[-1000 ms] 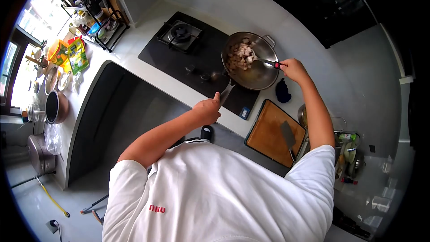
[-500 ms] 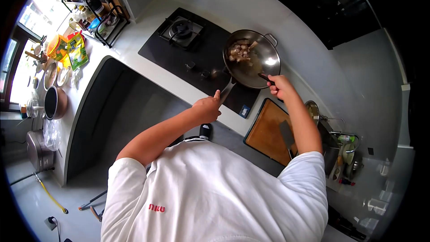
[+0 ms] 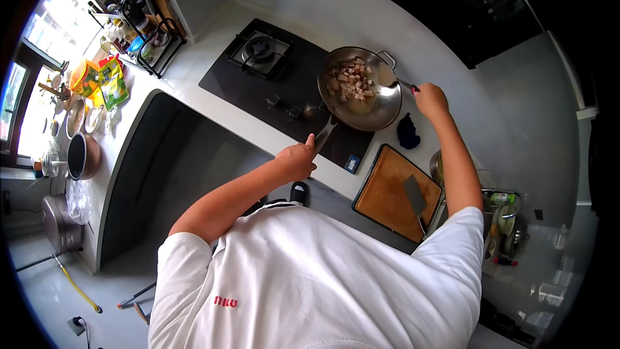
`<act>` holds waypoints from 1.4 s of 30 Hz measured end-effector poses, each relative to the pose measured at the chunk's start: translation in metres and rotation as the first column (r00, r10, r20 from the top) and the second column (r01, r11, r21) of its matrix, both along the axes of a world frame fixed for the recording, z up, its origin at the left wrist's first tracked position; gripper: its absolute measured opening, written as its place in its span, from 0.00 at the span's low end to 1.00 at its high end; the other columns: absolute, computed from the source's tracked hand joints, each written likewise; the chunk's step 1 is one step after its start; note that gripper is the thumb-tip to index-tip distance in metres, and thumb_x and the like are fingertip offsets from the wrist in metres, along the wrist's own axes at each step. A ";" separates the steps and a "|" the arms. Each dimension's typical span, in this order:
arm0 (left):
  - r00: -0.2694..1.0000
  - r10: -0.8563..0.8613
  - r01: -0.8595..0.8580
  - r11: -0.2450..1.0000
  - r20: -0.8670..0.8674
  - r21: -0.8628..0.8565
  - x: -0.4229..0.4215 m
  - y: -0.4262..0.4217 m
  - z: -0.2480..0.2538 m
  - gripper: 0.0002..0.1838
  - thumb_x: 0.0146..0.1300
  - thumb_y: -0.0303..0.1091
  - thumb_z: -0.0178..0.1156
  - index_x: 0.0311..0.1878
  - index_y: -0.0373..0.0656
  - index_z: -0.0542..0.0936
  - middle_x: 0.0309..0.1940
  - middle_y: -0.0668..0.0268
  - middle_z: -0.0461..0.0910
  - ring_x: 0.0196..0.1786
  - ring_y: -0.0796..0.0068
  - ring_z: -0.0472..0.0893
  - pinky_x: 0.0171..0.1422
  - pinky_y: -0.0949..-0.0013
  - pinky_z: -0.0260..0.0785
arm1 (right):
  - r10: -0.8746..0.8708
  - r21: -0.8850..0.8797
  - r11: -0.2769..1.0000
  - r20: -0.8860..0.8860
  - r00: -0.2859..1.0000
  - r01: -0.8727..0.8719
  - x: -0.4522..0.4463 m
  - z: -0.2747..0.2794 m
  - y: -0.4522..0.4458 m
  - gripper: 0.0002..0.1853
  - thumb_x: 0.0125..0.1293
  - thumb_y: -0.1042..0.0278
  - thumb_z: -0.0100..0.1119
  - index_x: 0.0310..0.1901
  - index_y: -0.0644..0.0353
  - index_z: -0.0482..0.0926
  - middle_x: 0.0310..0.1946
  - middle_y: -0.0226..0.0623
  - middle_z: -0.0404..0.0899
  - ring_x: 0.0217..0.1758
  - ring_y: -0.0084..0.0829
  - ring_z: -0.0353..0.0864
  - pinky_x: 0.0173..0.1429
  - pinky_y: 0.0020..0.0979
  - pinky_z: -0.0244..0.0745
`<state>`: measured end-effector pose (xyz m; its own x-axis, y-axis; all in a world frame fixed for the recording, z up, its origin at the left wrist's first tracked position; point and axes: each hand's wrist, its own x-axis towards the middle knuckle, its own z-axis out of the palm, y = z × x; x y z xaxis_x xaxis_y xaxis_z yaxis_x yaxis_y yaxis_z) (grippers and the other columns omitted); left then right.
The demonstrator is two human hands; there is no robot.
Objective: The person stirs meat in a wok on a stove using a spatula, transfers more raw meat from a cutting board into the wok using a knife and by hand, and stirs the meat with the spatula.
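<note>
A steel wok (image 3: 361,119) sits on the right side of the black gas hob (image 3: 245,90), with chopped pieces of meat (image 3: 352,79) gathered in its upper left part. My left hand (image 3: 297,160) is wrapped around the wok's long handle (image 3: 325,134), one finger stretched along it. At the wok's right rim, my right hand (image 3: 431,99) is closed on the dark handle of a spatula (image 3: 407,84). The spatula's head reaches inside the wok, beside the meat; its exact shape is hard to make out.
Right of the hob lie a dark blue cloth (image 3: 407,132) and a wooden cutting board (image 3: 384,187) with a cleaver (image 3: 414,195) on it. A second burner (image 3: 259,50) is at the left. Bowls, a pot (image 3: 84,156) and food bags (image 3: 112,83) line the left counter.
My right hand has moved up and right with the spatula, from the wok's lower right edge to its right rim. The meat is spread wider. My left hand stays on the handle.
</note>
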<state>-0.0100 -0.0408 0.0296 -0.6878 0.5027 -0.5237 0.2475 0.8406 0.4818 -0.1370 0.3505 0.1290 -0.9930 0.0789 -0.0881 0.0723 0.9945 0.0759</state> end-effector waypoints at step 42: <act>0.997 -0.032 0.030 0.999 -0.075 -0.028 0.001 0.000 -0.007 0.52 0.70 0.47 0.65 0.84 0.33 0.46 0.50 0.45 0.84 0.54 0.46 0.85 0.62 0.53 0.76 | 0.218 0.111 0.971 -0.039 0.975 -0.213 0.138 -0.001 -0.075 0.20 0.70 0.75 0.53 0.61 0.52 0.84 0.41 0.48 0.83 0.42 0.51 0.87 0.46 0.48 0.83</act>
<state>-0.0092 -0.0405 0.0222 -0.7103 0.5107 -0.4844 0.3083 0.8444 0.4382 0.0011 0.2751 0.1284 -0.9906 -0.1312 -0.0401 -0.1363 0.9737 0.1827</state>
